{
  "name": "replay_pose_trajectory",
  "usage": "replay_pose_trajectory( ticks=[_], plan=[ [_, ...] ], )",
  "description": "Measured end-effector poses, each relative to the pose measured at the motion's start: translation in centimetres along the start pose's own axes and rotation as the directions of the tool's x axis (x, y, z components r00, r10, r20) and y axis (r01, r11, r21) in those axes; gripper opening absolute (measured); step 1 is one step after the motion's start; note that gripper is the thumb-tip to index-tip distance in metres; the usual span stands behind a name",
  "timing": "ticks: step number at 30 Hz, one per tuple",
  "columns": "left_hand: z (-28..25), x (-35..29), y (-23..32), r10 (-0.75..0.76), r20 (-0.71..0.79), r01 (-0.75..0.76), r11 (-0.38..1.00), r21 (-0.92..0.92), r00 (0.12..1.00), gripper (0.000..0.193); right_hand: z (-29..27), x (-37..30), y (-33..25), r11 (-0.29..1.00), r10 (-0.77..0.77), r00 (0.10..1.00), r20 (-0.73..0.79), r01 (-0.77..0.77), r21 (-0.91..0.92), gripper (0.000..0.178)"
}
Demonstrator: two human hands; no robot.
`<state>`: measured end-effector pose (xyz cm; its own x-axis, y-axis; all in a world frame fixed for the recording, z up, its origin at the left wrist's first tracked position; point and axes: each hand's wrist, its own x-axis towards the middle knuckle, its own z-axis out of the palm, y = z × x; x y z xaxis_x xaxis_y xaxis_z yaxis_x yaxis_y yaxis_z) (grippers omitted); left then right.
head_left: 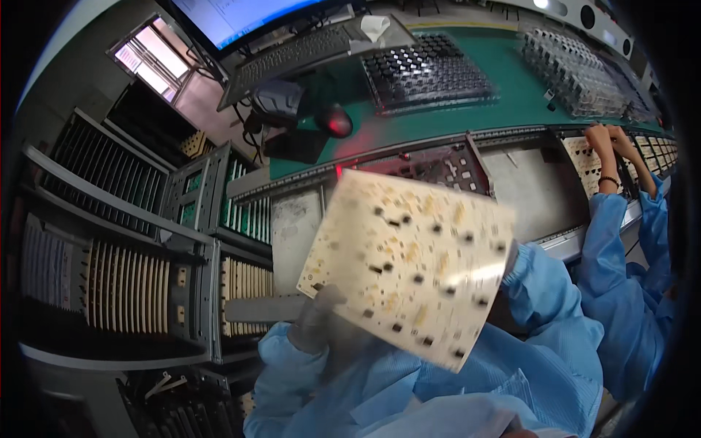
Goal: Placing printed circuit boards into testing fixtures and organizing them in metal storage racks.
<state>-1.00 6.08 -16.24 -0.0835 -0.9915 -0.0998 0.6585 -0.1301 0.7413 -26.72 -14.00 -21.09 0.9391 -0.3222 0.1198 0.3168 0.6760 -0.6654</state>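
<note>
While the rack (206, 306) of upright boards takes up the left side, a grey bar (263, 309) juts from its right end and stops just beside the left hand (318, 317), leaving little room on that side. Beyond the bar, a strip of metal plate (293, 226) shows between the rack and the cream board (409, 263). The left forearm rises from the lower edge, and its gloved hand, blurred, is closed on the board's lower left corner. Held up in front of the body, the board tilts, its right side lower, and its top edge overlaps the near rail and part of the populated board (447, 166) lying there. Its lower edge overhangs the blue gown. At the right edge, the right hand (512, 255) sits mostly behind the board, elbow bent outward; how its fingers are set cannot be told. Farther right, more metal plate (522, 175) lies between the populated board and a co-worker's hands (610, 139), which are well apart from the held board.
</note>
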Motion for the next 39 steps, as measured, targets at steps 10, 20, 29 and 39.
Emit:
replay_pose_trajectory(
  ticks=[10,20,29,39],
  plan=[
    [4.6,7.0,-5.2,0.237,-0.03,-0.206,0.895,0.395,0.971,0.044,5.9,-3.7,-2.8,0.089,-0.702,0.707,-0.083,-0.028,-0.996,0.07],
    [4.4,8.0,-4.5,-0.245,0.114,0.271,0.885,-0.38,0.963,0.047,4.0,-1.9,-2.8,-0.382,-0.593,0.805,-0.013,-0.295,-0.876,0.048],
    [2.4,5.5,2.2,0.228,0.018,-0.035,0.068,0.997,0.973,0.043,3.2,-3.3,-5.5,-0.162,-0.489,0.858,-0.157,-0.267,-0.95,0.046],
    [0.0,9.0,1.2,0.208,0.147,-0.04,-0.447,0.894,0.967,0.062,1.2,-2.0,-4.7,0.38,-0.417,0.632,-0.653,-0.531,-0.757,0.093]
  ],
)
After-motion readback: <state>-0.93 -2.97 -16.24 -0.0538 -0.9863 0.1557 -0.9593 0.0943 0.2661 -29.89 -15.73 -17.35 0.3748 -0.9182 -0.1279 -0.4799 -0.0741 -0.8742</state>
